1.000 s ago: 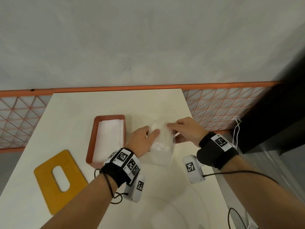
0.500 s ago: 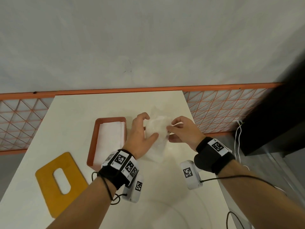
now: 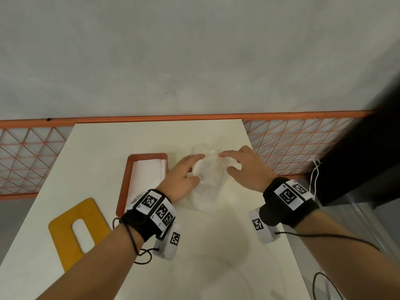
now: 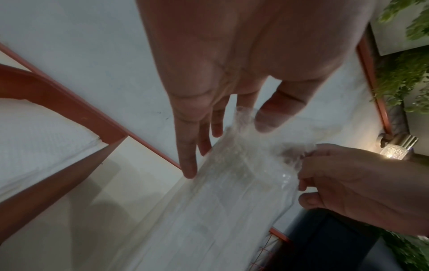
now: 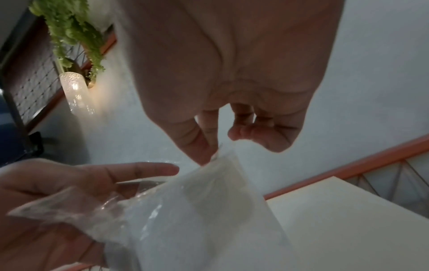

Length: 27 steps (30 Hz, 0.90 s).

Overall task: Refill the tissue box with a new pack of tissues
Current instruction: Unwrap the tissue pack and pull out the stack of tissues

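Observation:
A clear plastic wrapper point(image 3: 207, 180) stands crumpled on the white table point(image 3: 97, 148) between my two hands, and the table shows through it. My left hand point(image 3: 184, 176) lies against its left side with straight fingers, the thumb behind the film point(image 4: 232, 192). My right hand point(image 3: 242, 167) pinches the wrapper's upper edge point(image 5: 197, 220) between index finger and thumb. To the left sits the orange tissue box point(image 3: 123, 187), open, with a stack of white tissues point(image 3: 147, 176) inside. Its yellow slotted lid point(image 3: 65, 230) lies flat at the near left.
The table's right edge point(image 3: 281, 245) runs just under my right wrist. An orange lattice rail point(image 3: 292, 148) lines the back and a black cabinet point(image 3: 357, 165) stands at the right, with white cables hanging beside it. A lit wall lamp point(image 5: 76, 93) and a green plant point(image 5: 69, 27) show behind.
Both hands held the wrapper's top with curled fingers before. The left hand's fingers have straightened and spread, and the right hand's grip has loosened to a fingertip pinch.

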Each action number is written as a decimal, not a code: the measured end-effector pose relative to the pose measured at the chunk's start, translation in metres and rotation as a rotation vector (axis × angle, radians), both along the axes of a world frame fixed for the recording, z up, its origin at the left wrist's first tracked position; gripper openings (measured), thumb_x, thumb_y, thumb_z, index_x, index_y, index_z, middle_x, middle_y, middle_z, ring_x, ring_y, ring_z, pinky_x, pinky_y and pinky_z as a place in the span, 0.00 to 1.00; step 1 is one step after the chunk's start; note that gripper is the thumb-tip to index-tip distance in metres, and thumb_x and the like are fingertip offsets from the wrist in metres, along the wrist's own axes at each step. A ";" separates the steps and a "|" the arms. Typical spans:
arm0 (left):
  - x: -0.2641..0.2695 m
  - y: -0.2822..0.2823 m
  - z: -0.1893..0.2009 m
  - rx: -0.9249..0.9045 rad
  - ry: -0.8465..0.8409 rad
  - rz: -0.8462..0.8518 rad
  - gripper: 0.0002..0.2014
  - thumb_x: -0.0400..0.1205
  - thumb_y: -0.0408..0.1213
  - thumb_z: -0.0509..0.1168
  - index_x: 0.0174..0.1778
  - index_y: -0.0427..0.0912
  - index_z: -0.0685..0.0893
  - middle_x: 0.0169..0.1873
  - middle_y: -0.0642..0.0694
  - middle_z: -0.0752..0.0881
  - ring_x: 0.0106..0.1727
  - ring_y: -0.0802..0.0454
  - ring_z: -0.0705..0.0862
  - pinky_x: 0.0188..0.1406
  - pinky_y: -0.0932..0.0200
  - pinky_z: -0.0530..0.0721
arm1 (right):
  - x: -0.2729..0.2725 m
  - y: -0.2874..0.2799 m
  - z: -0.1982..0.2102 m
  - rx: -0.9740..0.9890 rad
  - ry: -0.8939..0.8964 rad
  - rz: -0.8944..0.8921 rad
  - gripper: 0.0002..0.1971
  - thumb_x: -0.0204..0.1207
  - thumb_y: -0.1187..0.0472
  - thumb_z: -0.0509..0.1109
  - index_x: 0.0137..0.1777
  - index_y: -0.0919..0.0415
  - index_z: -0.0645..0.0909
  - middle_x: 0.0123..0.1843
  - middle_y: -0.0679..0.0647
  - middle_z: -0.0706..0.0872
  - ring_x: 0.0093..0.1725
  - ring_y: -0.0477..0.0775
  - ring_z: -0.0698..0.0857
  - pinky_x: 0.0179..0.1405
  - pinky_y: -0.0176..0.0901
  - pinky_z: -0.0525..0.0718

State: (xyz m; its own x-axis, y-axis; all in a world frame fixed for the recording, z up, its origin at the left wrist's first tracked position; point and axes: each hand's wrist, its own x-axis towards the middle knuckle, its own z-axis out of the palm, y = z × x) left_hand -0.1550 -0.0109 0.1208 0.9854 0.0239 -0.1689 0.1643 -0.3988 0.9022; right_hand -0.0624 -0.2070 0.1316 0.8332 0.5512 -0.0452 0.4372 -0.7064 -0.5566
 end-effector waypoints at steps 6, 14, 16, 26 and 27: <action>0.012 -0.003 0.004 0.031 0.010 0.093 0.21 0.83 0.30 0.56 0.72 0.47 0.79 0.73 0.48 0.75 0.74 0.49 0.73 0.75 0.49 0.72 | 0.012 0.000 0.016 -0.016 -0.023 0.068 0.08 0.72 0.60 0.76 0.51 0.54 0.86 0.55 0.52 0.73 0.51 0.47 0.75 0.47 0.27 0.70; 0.021 -0.013 0.004 0.187 0.023 0.158 0.25 0.77 0.41 0.70 0.71 0.48 0.76 0.69 0.49 0.77 0.61 0.53 0.77 0.58 0.63 0.71 | 0.021 -0.008 0.034 0.108 0.234 0.163 0.13 0.73 0.66 0.61 0.35 0.55 0.86 0.38 0.55 0.90 0.41 0.63 0.84 0.46 0.58 0.81; 0.020 -0.014 0.005 0.175 0.046 0.147 0.29 0.74 0.41 0.73 0.72 0.49 0.74 0.68 0.49 0.77 0.60 0.54 0.74 0.58 0.62 0.71 | 0.022 -0.009 0.037 0.017 0.200 0.198 0.12 0.80 0.62 0.62 0.44 0.53 0.88 0.33 0.52 0.90 0.34 0.48 0.82 0.40 0.43 0.79; 0.012 -0.006 0.001 0.070 0.075 -0.012 0.42 0.68 0.33 0.78 0.77 0.56 0.68 0.72 0.54 0.67 0.68 0.56 0.69 0.64 0.65 0.69 | 0.020 -0.002 0.028 -0.210 -0.148 0.464 0.17 0.75 0.57 0.73 0.64 0.46 0.83 0.45 0.45 0.80 0.43 0.45 0.76 0.45 0.36 0.70; 0.011 -0.005 0.000 0.072 0.060 -0.032 0.41 0.68 0.32 0.78 0.76 0.58 0.69 0.73 0.53 0.67 0.69 0.56 0.69 0.62 0.69 0.69 | 0.018 -0.001 0.026 -0.184 -0.161 0.481 0.16 0.75 0.59 0.73 0.63 0.48 0.85 0.49 0.47 0.82 0.47 0.46 0.76 0.49 0.36 0.70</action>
State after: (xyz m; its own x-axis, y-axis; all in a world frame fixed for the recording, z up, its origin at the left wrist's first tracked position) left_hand -0.1435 -0.0163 0.1207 0.9741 0.0071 -0.2262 0.2031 -0.4682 0.8600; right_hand -0.0443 -0.2079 0.1574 0.4932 0.8671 -0.0697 0.8047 -0.4852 -0.3422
